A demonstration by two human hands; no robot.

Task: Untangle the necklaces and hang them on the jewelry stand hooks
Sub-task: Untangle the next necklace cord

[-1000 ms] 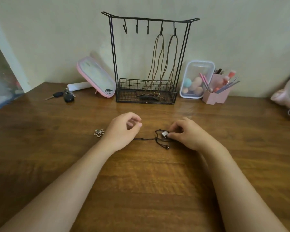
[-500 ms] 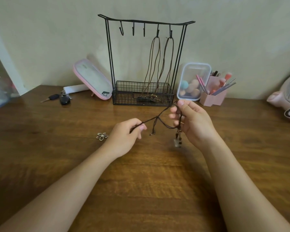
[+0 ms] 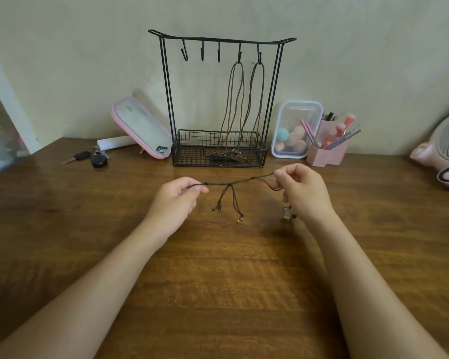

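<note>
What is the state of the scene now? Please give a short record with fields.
dark cord necklace: stretched between the hands above the wooden table, loose ends dangling
left hand: pinches its left side
right hand: pinches its right side; pendant hangs below this hand
jewelry stand: two brown necklaces on its two rightmost hooks
free hooks: three, on the left

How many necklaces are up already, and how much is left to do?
Two brown cord necklaces already hang from the two right-hand hooks of the black wire jewelry stand. A third, dark cord necklace is stretched between the left hand and right hand, both pinching it; it is not yet hung. Three hooks stand free.
</note>
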